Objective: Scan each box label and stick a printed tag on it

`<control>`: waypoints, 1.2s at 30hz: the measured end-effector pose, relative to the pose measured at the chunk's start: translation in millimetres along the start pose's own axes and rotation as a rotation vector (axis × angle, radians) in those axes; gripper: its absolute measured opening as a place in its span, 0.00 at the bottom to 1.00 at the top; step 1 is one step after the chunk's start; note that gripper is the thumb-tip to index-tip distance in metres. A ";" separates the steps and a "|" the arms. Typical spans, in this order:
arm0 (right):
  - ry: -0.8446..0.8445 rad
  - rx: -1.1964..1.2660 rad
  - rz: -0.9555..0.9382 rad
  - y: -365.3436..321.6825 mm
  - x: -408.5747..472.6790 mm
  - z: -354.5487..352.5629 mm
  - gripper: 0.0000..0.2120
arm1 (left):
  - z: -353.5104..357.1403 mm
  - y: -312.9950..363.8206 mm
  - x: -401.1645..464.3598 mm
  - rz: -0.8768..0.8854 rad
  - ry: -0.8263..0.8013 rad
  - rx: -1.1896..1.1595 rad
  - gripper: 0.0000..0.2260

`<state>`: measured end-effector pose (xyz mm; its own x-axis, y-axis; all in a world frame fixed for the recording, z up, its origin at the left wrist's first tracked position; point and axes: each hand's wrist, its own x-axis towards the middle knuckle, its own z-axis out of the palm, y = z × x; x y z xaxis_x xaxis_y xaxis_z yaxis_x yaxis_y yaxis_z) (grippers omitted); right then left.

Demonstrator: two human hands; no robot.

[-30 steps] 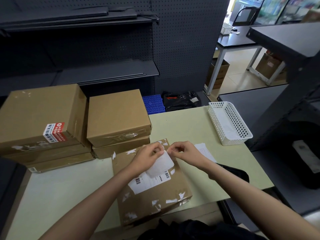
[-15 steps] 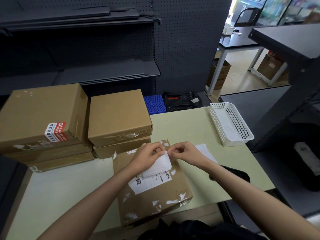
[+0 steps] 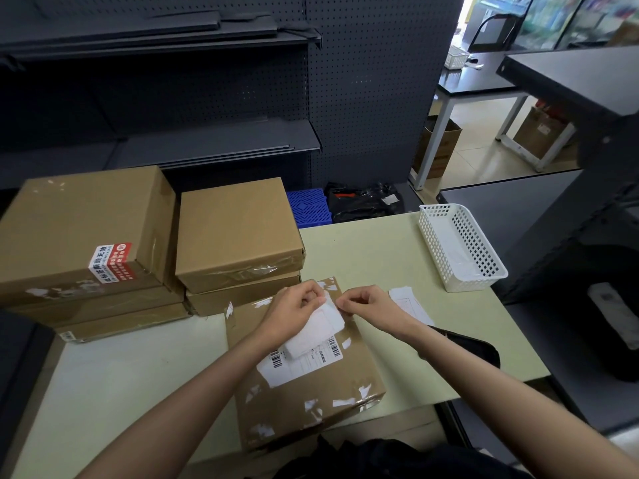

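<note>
Here, tag (image 3: 316,331) edge between fingers (image 3: 340,303).

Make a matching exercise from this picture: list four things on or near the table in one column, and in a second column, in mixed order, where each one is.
Things
1. white basket
2. printed tag
3. red and white sticker
4. blue crate

Places
A. on the front corner of the big box at the far left
B. on the floor beyond the table's far edge
C. pinched between both hands above the near box
D. at the table's right edge

Pairs: 1-D, 2-C, 3-A, 4-B
</note>
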<state>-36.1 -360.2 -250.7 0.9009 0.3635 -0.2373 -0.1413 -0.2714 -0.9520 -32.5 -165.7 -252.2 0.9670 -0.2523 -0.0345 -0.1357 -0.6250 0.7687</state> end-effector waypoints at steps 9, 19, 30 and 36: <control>0.024 -0.001 0.022 9.0 -2.7 0.7 0.06 | -3.5 -7.5 1.2 -0.106 0.105 -0.088 0.05; -0.008 -0.014 0.015 4.6 -4.8 1.4 0.06 | -9.2 -2.0 3.1 -0.096 0.066 -0.228 0.05; -0.060 -0.086 -0.123 -40.2 -11.2 -5.7 0.06 | -58.4 47.3 8.6 0.005 0.036 -0.098 0.08; -0.064 -0.001 -0.230 -77.2 -23.7 -6.4 0.03 | -96.1 85.7 -10.0 0.037 0.049 -0.168 0.04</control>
<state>-44.0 -353.5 -170.3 0.8815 0.4715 -0.0261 0.0649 -0.1757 -0.9823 -33.1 -145.8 -124.6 0.9719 -0.2340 0.0245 -0.1380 -0.4828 0.8648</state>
